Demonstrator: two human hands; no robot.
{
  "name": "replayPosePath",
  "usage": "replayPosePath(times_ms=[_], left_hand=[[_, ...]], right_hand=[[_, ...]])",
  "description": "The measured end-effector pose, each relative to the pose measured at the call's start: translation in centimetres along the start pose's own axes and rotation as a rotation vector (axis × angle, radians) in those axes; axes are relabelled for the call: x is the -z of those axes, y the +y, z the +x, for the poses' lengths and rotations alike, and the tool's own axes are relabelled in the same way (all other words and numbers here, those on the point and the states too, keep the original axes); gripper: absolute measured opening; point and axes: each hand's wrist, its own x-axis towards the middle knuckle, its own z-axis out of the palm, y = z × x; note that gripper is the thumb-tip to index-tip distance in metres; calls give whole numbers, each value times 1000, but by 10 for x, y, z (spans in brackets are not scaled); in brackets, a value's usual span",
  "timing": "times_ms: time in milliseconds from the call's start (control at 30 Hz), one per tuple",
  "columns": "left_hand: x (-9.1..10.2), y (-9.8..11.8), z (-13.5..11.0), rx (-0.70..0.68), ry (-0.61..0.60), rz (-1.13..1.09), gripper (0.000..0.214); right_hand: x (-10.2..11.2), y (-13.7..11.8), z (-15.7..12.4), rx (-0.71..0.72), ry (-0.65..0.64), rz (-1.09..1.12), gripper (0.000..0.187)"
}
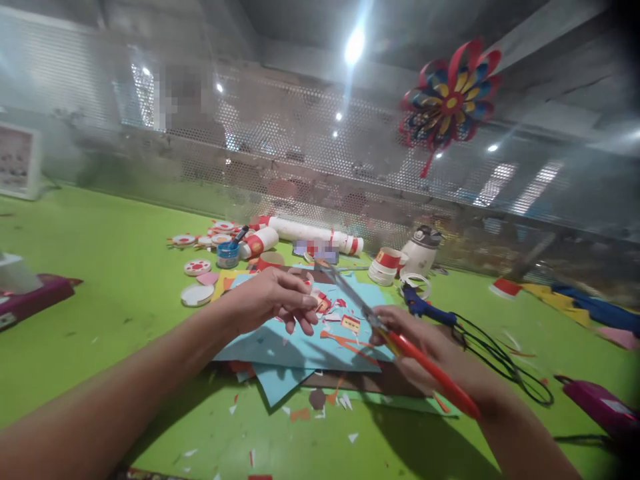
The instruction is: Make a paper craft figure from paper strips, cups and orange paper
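My left hand (pixel 280 300) is closed in a pinch on a small red and cream paper piece (pixel 320 303), above blue paper sheets (pixel 300 353). Long scissors with red handles (pixel 425 363) are in my right hand (pixel 415 347), their blades (pixel 350 290) pointing up and to the left, to the right of the paper piece. Below on the blue paper lie a cream and red paper label (pixel 351 323), orange strips (pixel 345 339) and red scraps. Part of the paper piece is hidden by my left fingers.
A blue glue gun (pixel 425 308) with a black coiled cable lies right. Behind stand a white bottle (pixel 423 250), white and red rolls (pixel 387 265), a long tube (pixel 305 231) and a blue jar (pixel 228 255). White round lids (pixel 197 295) sit left; paper scraps (pixel 300 415) litter the front.
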Motion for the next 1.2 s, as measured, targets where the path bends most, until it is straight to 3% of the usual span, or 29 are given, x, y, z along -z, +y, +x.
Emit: replayPosePath(times_ms=[167,533,1033,1200], left_hand=[[4,4,-2,-4,-33,20,7],[5,3,-1,-18,-24,59,7],[8,0,1,22,-49,92,9],[9,-1,2,30,-55,87,7]], right_hand=[[-16,-12,3,-153,-55,-109,25],[-21,-9,5,-75,-76,-208,35],[-25,-22,2,-27,-37,-355,29],[-27,-14,3,64,-23,-421,21]])
